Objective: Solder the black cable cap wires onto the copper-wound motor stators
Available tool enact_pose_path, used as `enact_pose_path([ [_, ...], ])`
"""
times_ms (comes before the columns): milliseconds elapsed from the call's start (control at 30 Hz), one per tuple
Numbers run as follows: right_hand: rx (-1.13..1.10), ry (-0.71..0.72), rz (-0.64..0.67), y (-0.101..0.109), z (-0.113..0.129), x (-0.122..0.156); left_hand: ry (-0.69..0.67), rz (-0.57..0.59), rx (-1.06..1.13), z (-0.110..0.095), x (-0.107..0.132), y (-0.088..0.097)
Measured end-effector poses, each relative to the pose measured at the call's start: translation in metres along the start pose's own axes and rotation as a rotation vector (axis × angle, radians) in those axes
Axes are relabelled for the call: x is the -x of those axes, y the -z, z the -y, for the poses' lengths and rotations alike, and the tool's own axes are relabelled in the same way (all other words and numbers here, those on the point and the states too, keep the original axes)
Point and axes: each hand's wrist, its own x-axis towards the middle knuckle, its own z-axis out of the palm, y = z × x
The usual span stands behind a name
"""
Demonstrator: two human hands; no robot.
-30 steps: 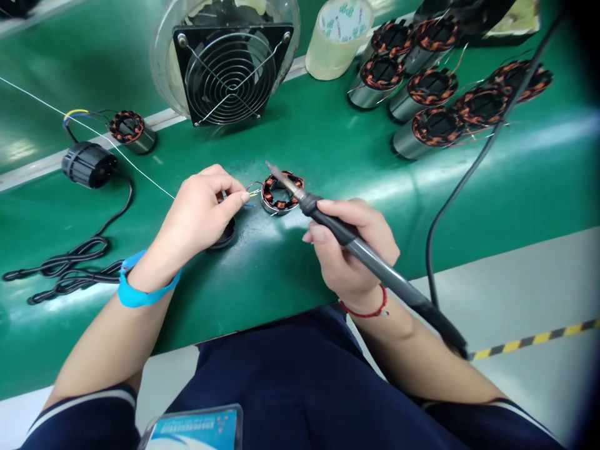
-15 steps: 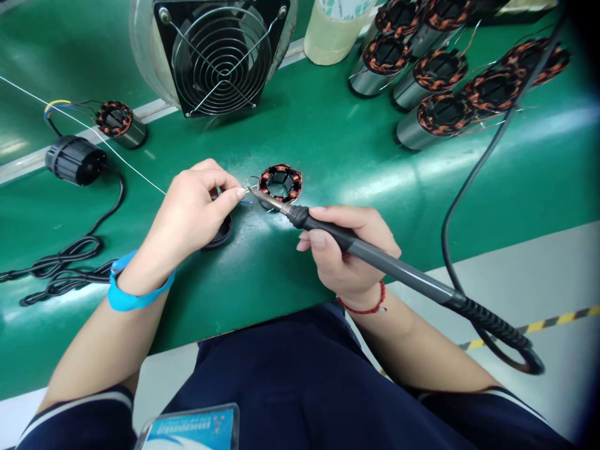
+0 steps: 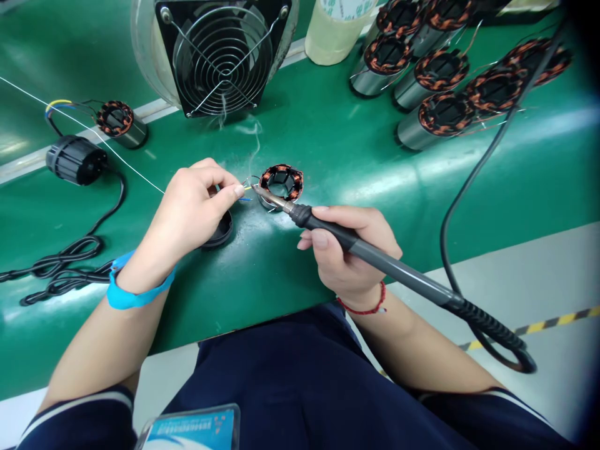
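My right hand (image 3: 354,247) is closed round the handle of a soldering iron (image 3: 407,272), whose tip points left at the wire ends beside a motor stator (image 3: 281,184) with copper windings. My left hand (image 3: 206,197) pinches a thin yellow wire (image 3: 248,188) close to that tip. Just below, a blue wire (image 3: 245,199) sticks out from under the fingers. Partly covered by the left hand, a round black cap (image 3: 222,232) lies on the green bench. Whether the tip touches the wire I cannot tell.
A black fan (image 3: 222,62) stands behind the hands. Several wound stators (image 3: 443,115) are grouped at back right, near a tape roll (image 3: 335,31). At left are a black motor housing (image 3: 75,160), its coiled cable (image 3: 70,262) and another stator (image 3: 122,125). The iron's cord (image 3: 473,181) hangs at right.
Thin smoke now rises from near the iron's tip toward the fan. The tip has shifted slightly right; both hands keep their grip almost in place.
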Motion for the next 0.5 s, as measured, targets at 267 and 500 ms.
enact_pose_path([
  [267,0.0,0.092,-0.052,-0.003,-0.002,-0.004,-0.019,-0.008,0.001,0.002,0.0,-0.001],
  [500,0.063,0.117,0.155,-0.001,0.016,-0.036,-0.029,-0.012,-0.014,0.002,0.0,-0.001],
])
